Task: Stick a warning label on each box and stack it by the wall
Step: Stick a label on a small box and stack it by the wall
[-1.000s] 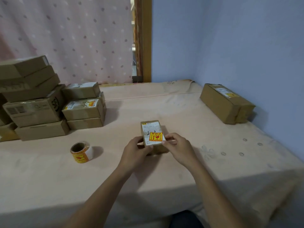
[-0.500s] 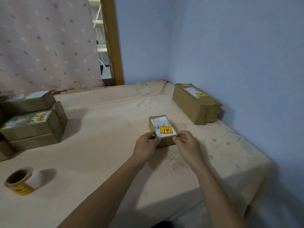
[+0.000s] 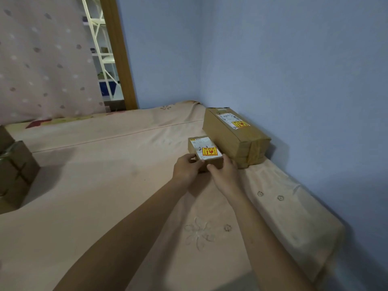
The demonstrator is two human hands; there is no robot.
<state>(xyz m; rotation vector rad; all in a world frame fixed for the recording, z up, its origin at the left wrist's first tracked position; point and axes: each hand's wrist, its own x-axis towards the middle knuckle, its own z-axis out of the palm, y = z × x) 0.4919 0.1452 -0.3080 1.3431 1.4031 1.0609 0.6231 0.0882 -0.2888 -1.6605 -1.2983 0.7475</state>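
Note:
A small cardboard box (image 3: 201, 147) with a white shipping slip and a yellow-and-red warning label (image 3: 209, 152) on top is held between both my hands. My left hand (image 3: 187, 168) grips its near-left corner and my right hand (image 3: 224, 172) grips its near-right end. The box is just left of a longer cardboard box (image 3: 228, 136) that lies by the blue wall (image 3: 294, 80) and carries its own warning label (image 3: 240, 124). Whether the small box rests on the bed or is lifted is unclear.
The pink bedsheet (image 3: 105, 185) covers the surface. More cardboard boxes (image 3: 14, 171) stand at the left edge of the view. A dotted curtain (image 3: 46, 59) and a wooden door frame (image 3: 117, 51) are behind. The bed's right edge runs along the wall.
Both hands have carried the small box away from the left pile toward the long box by the wall. The view has turned right, so the label roll is out of sight.

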